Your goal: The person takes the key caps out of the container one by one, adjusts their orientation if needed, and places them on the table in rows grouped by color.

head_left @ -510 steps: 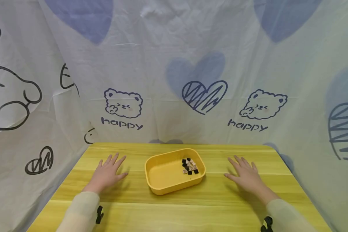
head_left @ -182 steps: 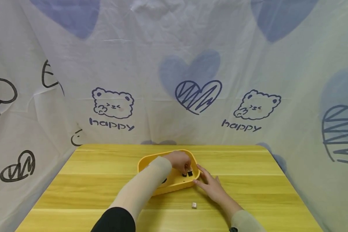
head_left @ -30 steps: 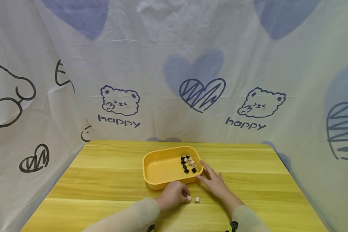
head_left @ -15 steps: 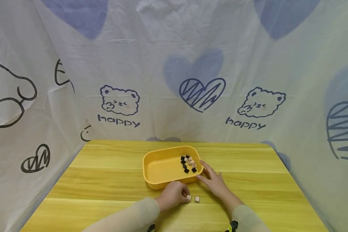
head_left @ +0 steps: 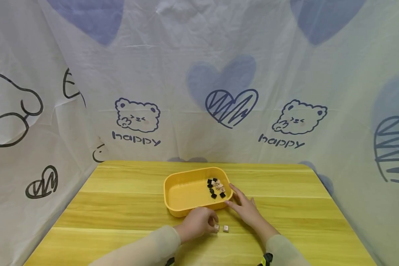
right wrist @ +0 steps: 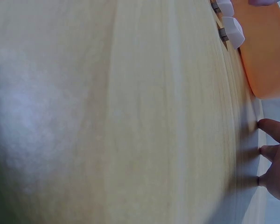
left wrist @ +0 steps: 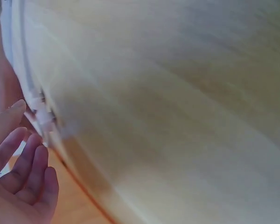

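In the head view, my left hand [head_left: 197,223] is in front of the yellow bin [head_left: 183,212], its fingertips around a small cream keycap [head_left: 217,227] on the table. The left wrist view shows the thumb [left wrist: 9,116] and fingers apart, with the blurred keycaps [left wrist: 44,116] just beyond them. A second cream keycap [head_left: 226,228] lies a little to the right. Slightly bent fingers of my right hand [head_left: 247,211] rest at the bin's right front corner. From the right wrist, both white keycaps [right wrist: 233,32] sit in front of the bin, dark underneath.
Several black keycaps [head_left: 214,196] and cream keycaps [head_left: 219,186] lie loose at the bin's right end. Yellow wood-grain table [head_left: 119,207] surrounds it. A white printed cloth [head_left: 183,74] hangs behind the table and at both sides.
My left hand has come out of the bin to the table in front, where a second keycap now stands beside the first. Its fingers have just loosened; my right hand stays put.
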`<state>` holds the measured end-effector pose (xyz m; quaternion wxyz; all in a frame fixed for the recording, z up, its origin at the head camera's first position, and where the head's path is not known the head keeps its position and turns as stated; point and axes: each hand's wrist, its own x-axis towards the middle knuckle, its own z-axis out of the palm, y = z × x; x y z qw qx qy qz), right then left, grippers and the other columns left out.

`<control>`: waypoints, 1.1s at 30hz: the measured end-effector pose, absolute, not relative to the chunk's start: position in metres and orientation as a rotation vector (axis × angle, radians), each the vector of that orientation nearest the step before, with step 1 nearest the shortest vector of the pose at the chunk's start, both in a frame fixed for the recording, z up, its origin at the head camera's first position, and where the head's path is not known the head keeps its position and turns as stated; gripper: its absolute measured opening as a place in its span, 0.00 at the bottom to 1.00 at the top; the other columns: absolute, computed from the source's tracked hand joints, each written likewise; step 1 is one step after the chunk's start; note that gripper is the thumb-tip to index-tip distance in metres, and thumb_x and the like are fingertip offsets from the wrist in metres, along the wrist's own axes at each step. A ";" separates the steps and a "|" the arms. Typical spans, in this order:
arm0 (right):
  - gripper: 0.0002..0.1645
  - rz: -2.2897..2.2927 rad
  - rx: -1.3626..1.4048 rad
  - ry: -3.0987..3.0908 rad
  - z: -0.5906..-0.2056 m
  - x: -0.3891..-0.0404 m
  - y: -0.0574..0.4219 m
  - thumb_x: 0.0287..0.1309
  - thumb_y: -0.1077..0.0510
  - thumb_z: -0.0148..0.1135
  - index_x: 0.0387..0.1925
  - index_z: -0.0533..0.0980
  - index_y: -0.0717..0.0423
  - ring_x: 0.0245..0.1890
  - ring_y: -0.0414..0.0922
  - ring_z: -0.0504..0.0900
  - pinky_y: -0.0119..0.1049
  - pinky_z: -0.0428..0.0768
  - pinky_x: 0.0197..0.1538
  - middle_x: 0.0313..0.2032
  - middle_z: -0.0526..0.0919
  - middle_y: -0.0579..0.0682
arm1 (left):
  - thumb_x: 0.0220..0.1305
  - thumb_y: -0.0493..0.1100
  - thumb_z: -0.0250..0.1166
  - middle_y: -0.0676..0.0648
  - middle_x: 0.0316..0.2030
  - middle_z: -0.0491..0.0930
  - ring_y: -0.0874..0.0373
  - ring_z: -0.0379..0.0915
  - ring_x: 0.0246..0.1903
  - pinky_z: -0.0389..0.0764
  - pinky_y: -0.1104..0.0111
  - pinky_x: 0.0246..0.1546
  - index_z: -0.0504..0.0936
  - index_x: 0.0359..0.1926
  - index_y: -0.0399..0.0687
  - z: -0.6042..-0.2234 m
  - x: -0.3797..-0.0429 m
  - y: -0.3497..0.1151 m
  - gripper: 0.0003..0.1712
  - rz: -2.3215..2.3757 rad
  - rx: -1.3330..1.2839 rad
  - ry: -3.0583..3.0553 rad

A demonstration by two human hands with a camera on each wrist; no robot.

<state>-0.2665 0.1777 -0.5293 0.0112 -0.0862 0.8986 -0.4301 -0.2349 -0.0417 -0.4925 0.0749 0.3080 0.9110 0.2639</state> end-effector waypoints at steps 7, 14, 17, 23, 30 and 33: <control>0.43 -1.344 -0.271 2.799 -0.529 -0.267 0.179 0.64 0.40 0.58 0.75 0.54 0.38 0.69 0.60 0.59 0.64 0.27 0.66 0.66 0.69 0.55 | 0.50 0.45 0.77 0.63 0.21 0.78 0.72 0.71 0.23 0.74 0.76 0.31 0.87 0.37 0.50 -0.468 -0.235 -0.039 0.12 0.680 0.985 2.715; 0.43 -1.348 -0.271 2.798 -0.528 -0.266 0.180 0.64 0.40 0.59 0.75 0.54 0.38 0.68 0.60 0.61 0.64 0.26 0.66 0.65 0.69 0.57 | 0.48 0.46 0.79 0.61 0.24 0.80 0.71 0.71 0.24 0.74 0.75 0.32 0.87 0.38 0.52 -0.437 -0.249 -0.036 0.15 0.576 1.019 2.736; 0.43 -1.348 -0.279 2.801 -0.529 -0.267 0.180 0.64 0.39 0.59 0.75 0.54 0.38 0.67 0.60 0.62 0.64 0.27 0.66 0.65 0.68 0.58 | 0.48 0.45 0.78 0.59 0.26 0.81 0.70 0.71 0.25 0.75 0.75 0.33 0.87 0.38 0.52 -0.426 -0.258 -0.037 0.14 0.559 1.034 2.743; 0.43 -1.362 -0.275 2.796 -0.530 -0.266 0.181 0.63 0.37 0.58 0.75 0.54 0.37 0.68 0.60 0.61 0.64 0.26 0.66 0.65 0.69 0.57 | 0.51 0.45 0.77 0.58 0.27 0.80 0.68 0.72 0.26 0.76 0.72 0.33 0.87 0.40 0.51 -0.408 -0.284 -0.039 0.14 0.550 1.039 2.686; 0.43 -1.378 -0.284 2.787 -0.530 -0.267 0.181 0.63 0.37 0.59 0.75 0.55 0.37 0.68 0.61 0.60 0.63 0.25 0.66 0.65 0.69 0.57 | 0.51 0.44 0.77 0.56 0.32 0.83 0.67 0.75 0.31 0.77 0.72 0.35 0.87 0.42 0.49 -0.404 -0.314 -0.042 0.16 0.529 1.073 2.628; 0.43 -1.368 -0.279 2.794 -0.531 -0.266 0.180 0.64 0.38 0.58 0.75 0.54 0.38 0.68 0.61 0.59 0.63 0.25 0.66 0.66 0.68 0.56 | 0.51 0.44 0.77 0.54 0.34 0.84 0.66 0.76 0.31 0.78 0.71 0.36 0.87 0.42 0.51 -0.408 -0.326 -0.042 0.15 0.462 1.094 2.629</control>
